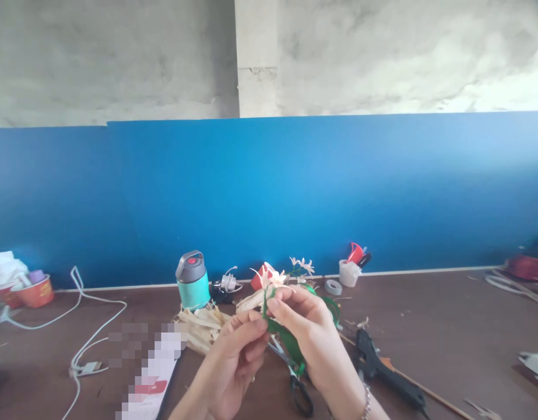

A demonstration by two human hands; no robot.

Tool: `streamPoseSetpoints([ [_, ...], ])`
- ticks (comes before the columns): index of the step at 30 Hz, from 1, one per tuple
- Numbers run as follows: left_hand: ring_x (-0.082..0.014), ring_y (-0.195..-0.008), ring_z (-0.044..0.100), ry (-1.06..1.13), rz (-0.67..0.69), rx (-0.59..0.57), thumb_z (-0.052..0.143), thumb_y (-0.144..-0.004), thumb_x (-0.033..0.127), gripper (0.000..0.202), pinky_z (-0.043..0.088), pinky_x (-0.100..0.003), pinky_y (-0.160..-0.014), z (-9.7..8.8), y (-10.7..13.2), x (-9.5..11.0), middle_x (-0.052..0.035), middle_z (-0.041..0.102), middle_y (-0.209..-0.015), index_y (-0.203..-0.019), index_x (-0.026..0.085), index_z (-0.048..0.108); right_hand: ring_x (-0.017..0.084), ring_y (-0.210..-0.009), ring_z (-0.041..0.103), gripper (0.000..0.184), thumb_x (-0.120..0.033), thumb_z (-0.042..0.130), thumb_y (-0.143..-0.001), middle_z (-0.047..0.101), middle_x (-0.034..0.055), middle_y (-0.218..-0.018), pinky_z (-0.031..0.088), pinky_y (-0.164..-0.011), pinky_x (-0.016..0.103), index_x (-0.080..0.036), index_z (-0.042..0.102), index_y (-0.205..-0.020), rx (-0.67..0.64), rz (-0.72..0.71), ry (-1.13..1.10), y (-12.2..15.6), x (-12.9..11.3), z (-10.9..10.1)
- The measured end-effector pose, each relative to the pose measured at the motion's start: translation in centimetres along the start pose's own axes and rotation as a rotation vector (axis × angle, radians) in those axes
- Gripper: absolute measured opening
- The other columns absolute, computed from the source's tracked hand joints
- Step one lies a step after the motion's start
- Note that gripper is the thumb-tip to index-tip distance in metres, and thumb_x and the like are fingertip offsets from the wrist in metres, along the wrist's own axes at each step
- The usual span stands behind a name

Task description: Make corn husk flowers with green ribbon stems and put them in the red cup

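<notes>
My left hand [240,353] pinches the green stem of a pale artificial flower [272,279], its fingers closed just below the petals. Higher on the same stem, my right hand [303,321] is closed with thumb and fingertips near the blossom. Green leaf-like material [287,341] hangs between and under the hands, partly hidden by the right one. Behind the right hand stands another sprig of pale flowers [301,265]. Under the hands lie scissors [300,394] with black handles, their blades partly covered. Dry beige husks [203,326] spread beyond my left hand.
A black glue gun [382,373] lies right of my right hand, by a thin stick [430,396]. Farther back stand a teal flask [193,283], a tape roll [333,287] and a white cup [350,272]. White cable [83,326] and red tubs [35,290] are left. A blue partition [295,192] borders the table.
</notes>
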State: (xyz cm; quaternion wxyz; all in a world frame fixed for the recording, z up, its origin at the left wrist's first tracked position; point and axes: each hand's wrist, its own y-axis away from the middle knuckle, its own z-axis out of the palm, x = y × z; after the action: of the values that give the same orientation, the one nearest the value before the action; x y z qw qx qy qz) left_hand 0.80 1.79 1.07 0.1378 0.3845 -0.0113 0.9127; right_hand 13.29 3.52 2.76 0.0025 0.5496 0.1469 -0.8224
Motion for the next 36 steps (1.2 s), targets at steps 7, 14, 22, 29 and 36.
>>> streamPoseSetpoints([
  [7, 0.0023, -0.039, 0.030, 0.064, -0.059, 0.010, 0.080, -0.060, 0.018, 0.022, 0.017, -0.007, -0.032, 0.2, 0.2, 0.2, 0.0031, 0.052, -0.054, -0.064, 0.010, 0.060, 0.011, -0.062, 0.052, 0.019, -0.029, 0.074, -0.069, 0.059, -0.0017, -0.066, 0.044, -0.058, 0.021, -0.017, 0.060, -0.070, 0.082, -0.017, -0.108, 0.5, 0.4, 0.8],
  [14, 0.0023, -0.039, 0.034, 0.127, -0.090, 0.032, 0.077, -0.062, 0.013, 0.016, 0.021, -0.006, -0.030, -0.1, 0.2, 0.1, 0.0024, 0.054, -0.056, -0.067, 0.009, 0.062, 0.011, -0.060, 0.051, 0.021, -0.030, 0.074, -0.070, 0.059, -0.0016, -0.065, 0.044, -0.053, 0.020, -0.018, 0.057, -0.068, 0.094, -0.014, -0.188, 0.7, 1.0, 1.3],
  [22, 0.0020, -0.038, 0.038, 0.238, -0.105, 0.021, 0.072, -0.067, 0.008, 0.010, 0.023, -0.006, -0.028, 0.0, 0.2, 0.1, 0.0015, 0.054, -0.055, -0.064, 0.006, 0.063, 0.008, -0.056, 0.049, 0.021, -0.028, 0.076, -0.068, 0.058, -0.0041, -0.063, 0.042, -0.051, 0.016, -0.018, 0.058, -0.068, 0.169, -0.049, -0.294, 0.7, 2.0, 2.1],
  [29, 0.0013, -0.036, 0.038, 0.284, -0.113, 0.069, 0.069, -0.067, 0.004, 0.010, 0.024, -0.007, -0.027, 0.2, 0.1, 0.0, 0.0031, 0.051, -0.051, -0.060, 0.006, 0.062, 0.008, -0.059, 0.052, 0.022, -0.031, 0.079, -0.064, 0.061, -0.0038, -0.066, 0.043, -0.053, 0.016, -0.019, 0.061, -0.072, 0.245, -0.089, -0.300, 0.5, 3.3, 2.1],
  [36, 0.0022, -0.038, 0.032, 0.117, 0.017, 0.079, 0.079, -0.060, 0.014, 0.018, 0.021, -0.007, -0.030, -0.6, -0.3, 1.2, 0.0054, 0.050, -0.052, -0.068, 0.008, 0.064, 0.015, -0.068, 0.057, 0.024, -0.042, 0.063, -0.077, 0.064, 0.0011, -0.073, 0.044, -0.064, 0.025, -0.018, 0.064, -0.080, 0.021, -0.003, 0.037, -0.9, 2.3, 0.6],
])
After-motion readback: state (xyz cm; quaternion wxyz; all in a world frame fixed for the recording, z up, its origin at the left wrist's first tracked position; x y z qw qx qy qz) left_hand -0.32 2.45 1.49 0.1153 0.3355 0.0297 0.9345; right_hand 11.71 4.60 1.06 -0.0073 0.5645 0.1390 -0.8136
